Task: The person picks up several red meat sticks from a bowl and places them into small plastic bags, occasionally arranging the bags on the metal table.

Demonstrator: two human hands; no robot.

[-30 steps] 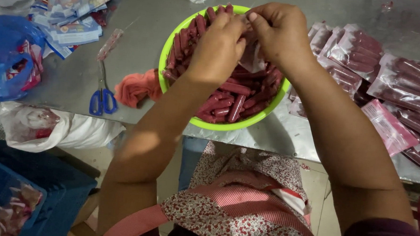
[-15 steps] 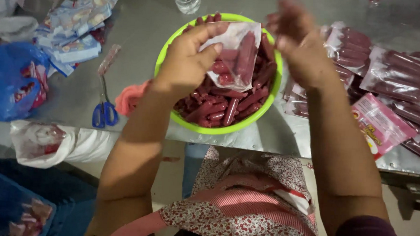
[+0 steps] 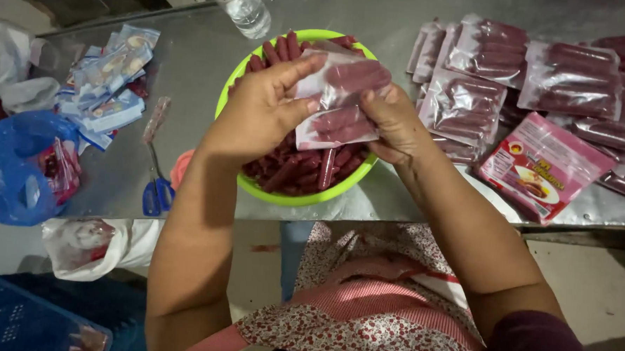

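- Green plastic: the bowl (image 3: 256, 188) sits at the near edge of the steel surface (image 3: 198, 58), heaped with dark red sausages (image 3: 284, 171).
- Directly above the bowl I see both hands holding one clear pouch (image 3: 340, 99) with a few sausages inside.
- My left hand (image 3: 255, 113) grips the pouch's left edge; its fingers (image 3: 297, 66) are curled over the top, and the thumb presses the front.
- My right hand (image 3: 399, 126) is clamped on the pouch's right side, thumb on the front face; the other fingers are hidden behind it.
- The pouch lies tilted between the two hands, pinched at both ends, clear of the heap below.
- To the right, filled packs (image 3: 521, 72) of sausages lie overlapping on the surface; a pink printed pack (image 3: 541, 168) lies nearest the edge.
- To the left: blue-handled scissors (image 3: 156, 190), a pile of small printed sachets (image 3: 109, 82) and a blue bag (image 3: 18, 170) with red contents.
- A clear bottle (image 3: 244, 7) stands just beyond the bowl.
- A white bag (image 3: 98, 247) hangs below the surface edge, above a blue crate (image 3: 18, 320).
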